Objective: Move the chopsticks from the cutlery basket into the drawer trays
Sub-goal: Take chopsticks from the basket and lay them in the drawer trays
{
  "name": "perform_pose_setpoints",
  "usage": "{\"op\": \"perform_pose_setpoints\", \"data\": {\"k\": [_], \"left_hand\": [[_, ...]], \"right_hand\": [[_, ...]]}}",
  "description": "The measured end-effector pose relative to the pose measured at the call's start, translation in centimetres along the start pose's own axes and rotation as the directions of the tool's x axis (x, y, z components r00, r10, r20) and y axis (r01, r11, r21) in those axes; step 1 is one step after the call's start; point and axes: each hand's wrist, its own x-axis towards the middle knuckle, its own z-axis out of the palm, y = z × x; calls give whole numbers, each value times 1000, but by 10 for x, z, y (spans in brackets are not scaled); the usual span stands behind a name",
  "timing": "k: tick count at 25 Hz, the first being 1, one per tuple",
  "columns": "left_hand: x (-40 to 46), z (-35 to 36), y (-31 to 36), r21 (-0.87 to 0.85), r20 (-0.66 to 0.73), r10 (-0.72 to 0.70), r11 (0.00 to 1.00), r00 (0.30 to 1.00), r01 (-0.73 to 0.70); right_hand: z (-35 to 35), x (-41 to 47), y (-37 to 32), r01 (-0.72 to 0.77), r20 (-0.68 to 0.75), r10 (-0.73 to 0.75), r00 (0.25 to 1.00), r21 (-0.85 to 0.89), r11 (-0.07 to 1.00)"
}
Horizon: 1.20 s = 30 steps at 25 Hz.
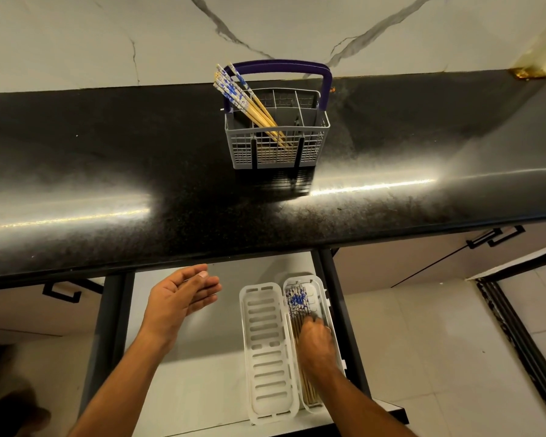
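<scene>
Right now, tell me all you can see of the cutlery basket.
The cutlery basket is grey plastic lattice with inner dividers and a purple arched handle standing upright. It sits upright on the black countertop near the marble wall. A bundle of blue-patterned chopsticks leans left in it. No hand touches it.

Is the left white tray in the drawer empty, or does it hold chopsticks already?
Empty. The left tray shows only its bare slotted bottom, while the right tray holds the chopsticks under the right hand.
</scene>
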Motion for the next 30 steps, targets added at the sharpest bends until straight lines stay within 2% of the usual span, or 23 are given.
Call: {"op": "perform_pose_setpoints", "data": {"k": [8,11,13,15,18,23,26,30], "left_hand": [[0,0,1,18,-6,7,1000,1000,-7],[2,0,9,8,-20,30,1000,999,-30],[5,3,17,-24,-17,39,999,999,-39],[16,13,37,-37,-15,78,996,997,-79],[47,41,87,-42,-9,122,992,993,-122],[92,95,189,40,-107,267,964,958,-265],[126,109,226,230,-203,352,924,914,-305],[179,109,238,450,-235,402,852,885,-267]], "right_hand": [[-8,-6,-2,44,-45,-44,998,0,999],[-35,-9,-15,24,-92,-18,996,70,997],[-67,-7,-28,75,-169,-45,985,177,981],[-109,0,-51,207,-315,-111,942,292,934],[-177,12,-94,445,-592,-201,780,299,844],[-262,29,-164,668,-726,-343,596,212,714],[-287,39,-187,705,-714,-364,598,252,663],[-298,44,-188,720,-708,-360,607,298,627]]}}
